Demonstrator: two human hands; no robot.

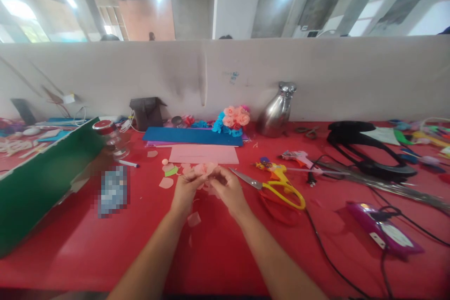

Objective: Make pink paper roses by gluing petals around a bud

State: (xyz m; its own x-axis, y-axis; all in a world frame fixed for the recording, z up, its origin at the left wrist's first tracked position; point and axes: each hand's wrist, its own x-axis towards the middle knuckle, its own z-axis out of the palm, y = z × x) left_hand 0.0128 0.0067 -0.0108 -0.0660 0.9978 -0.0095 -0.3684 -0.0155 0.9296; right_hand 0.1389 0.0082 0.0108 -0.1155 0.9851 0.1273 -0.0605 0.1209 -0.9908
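Note:
My left hand (185,191) and my right hand (228,190) meet over the red table (105,243), fingers pinched together on a small pink paper flower (206,170). Loose pink paper petals (166,182) lie around and under my hands, with one more petal (193,219) near my left wrist. A pink paper sheet (204,154) lies flat just beyond my hands. Yellow-handled scissors (277,188) rest to the right of my right hand.
A blue paper stack (191,136) and finished paper flowers (232,120) sit by the back wall, beside a steel flask (276,111). A glue gun (298,157), black cables (365,159) and a purple device (383,234) crowd the right. A green board (38,183) leans at left, a jar (110,138) behind it.

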